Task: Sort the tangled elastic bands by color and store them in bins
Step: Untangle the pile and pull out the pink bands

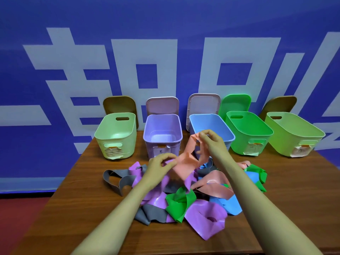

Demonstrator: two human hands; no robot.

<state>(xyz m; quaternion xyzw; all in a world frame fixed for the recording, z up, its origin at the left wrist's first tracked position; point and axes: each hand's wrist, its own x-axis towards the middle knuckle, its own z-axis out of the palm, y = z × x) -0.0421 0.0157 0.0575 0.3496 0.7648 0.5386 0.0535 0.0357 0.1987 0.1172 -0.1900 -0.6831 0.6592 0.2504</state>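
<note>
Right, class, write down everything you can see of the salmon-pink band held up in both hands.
The salmon-pink band is a wide, flat, matt strip, rubbery-looking, creased and twisted. It slopes above the pile in front of the blue bin. The left hand pinches its lower end, the right hand its upper end.

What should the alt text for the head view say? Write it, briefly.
The left hand and right hand pinch a salmon elastic band raised over a tangled pile of purple, green, blue, grey and salmon bands on a wooden table. Five open bins stand in a row behind, their lids leaning on a blue wall.
</note>
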